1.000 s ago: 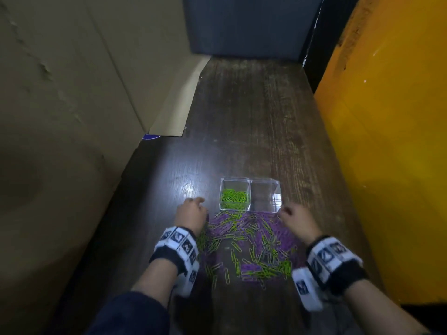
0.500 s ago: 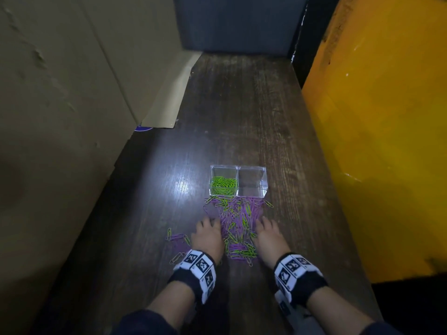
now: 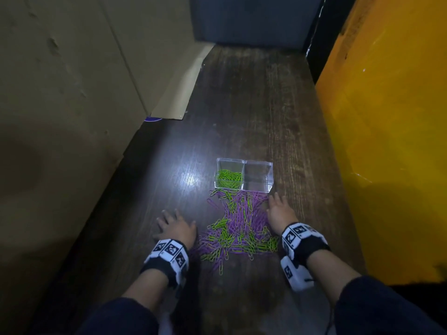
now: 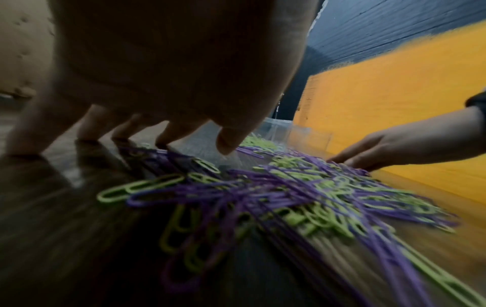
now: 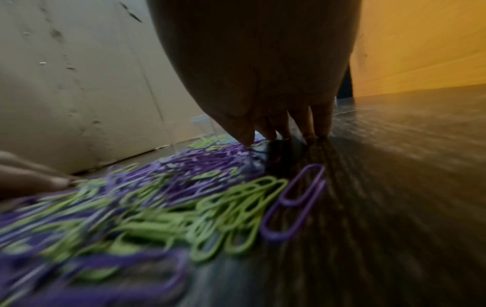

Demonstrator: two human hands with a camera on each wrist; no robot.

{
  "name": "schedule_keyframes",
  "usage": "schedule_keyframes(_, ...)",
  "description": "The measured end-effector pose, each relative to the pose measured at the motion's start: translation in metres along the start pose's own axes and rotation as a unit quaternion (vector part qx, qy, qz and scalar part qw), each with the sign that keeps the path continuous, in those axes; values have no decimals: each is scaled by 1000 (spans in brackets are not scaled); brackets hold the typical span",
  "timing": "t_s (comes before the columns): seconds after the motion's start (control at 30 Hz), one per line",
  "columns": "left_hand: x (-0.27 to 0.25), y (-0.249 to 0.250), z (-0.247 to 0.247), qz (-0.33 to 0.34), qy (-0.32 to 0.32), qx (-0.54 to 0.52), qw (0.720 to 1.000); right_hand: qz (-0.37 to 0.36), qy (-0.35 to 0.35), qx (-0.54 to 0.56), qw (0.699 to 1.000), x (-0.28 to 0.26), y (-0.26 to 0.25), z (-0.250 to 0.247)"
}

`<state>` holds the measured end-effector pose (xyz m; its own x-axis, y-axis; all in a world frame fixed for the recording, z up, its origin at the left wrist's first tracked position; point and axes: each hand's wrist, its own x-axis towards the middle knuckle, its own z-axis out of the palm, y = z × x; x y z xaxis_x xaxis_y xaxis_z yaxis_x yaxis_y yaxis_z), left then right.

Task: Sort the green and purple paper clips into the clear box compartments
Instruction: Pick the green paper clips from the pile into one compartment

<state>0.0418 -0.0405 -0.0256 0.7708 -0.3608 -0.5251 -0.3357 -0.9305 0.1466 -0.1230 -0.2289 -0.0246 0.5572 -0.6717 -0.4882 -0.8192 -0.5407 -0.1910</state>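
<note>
a loose heap of green and purple wire paper clips [image 3: 238,228] is lying on the dark scuffed wooden table [image 3: 256,112], spreading from the near wall of the small clear plastic two-compartment box [image 3: 244,174] back toward the person. the box is sitting upright just beyond the heap; its left compartment is holding a mound of green clips [image 3: 229,177], and its right compartment is showing no clips. the left hand [image 3: 175,227] is resting palm down on the table at the heap's left edge, fingers spread and straight, gripping nothing. the right hand [image 3: 280,210] is lying flat at the heap's right edge, near the box's right corner, fingertips [image 5: 319,128] touching the wood, holding nothing. a tan cardboard panel [image 3: 72,81] is standing along the left, a yellow wall [image 3: 387,141] along the right.
</note>
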Motion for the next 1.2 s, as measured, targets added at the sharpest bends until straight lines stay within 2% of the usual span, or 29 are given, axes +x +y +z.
schedule_keyframes(0.1, -11, 7, 17, 52, 4, 23, 998, -41, -9, -49, 998, -11, -11, 16)
schedule_keyframes(0.17, -21, 14, 25, 122, 4, 30, 992, -67, -7, -55, 996, -22, -17, 23)
schedule_keyframes(0.27, -28, 23, 27, 219, 19, -6, 976, -92, 67, -34, 993, -34, -22, 21)
schedule_keyframes(0.33, -27, 29, 21, 247, 47, 5, 968, -105, 113, -20, 988, -39, -26, 17)
schedule_keyframes(0.37, -24, 32, 17, 252, 48, 17, 966, -113, 113, -22, 987, -41, -28, 15)
schedule_keyframes(0.47, -9, 43, 9, 239, 5, 7, 971, -160, 84, -52, 982, -39, -41, 17)
schedule_keyframes(0.6, 2, 51, 0, 206, -56, -18, 977, -235, 61, -141, 960, -30, -62, 23)
schedule_keyframes(0.73, 9, 43, -7, 193, -50, -21, 980, -222, 51, -160, 960, -27, -58, 16)
schedule_keyframes(0.83, 17, 30, -14, 187, -40, -80, 978, -230, 75, -140, 960, -28, -48, 12)
schedule_keyframes(0.93, 25, 19, -17, 190, -49, -154, 968, -248, 102, -118, 956, -25, -53, 6)
schedule_keyframes(1.07, 32, 14, -16, 185, -68, -286, 938, -292, 52, -155, 942, -11, -80, 2)
schedule_keyframes(1.2, 36, 13, -16, 116, -97, -385, 910, -251, 18, -195, 948, 4, -98, 8)
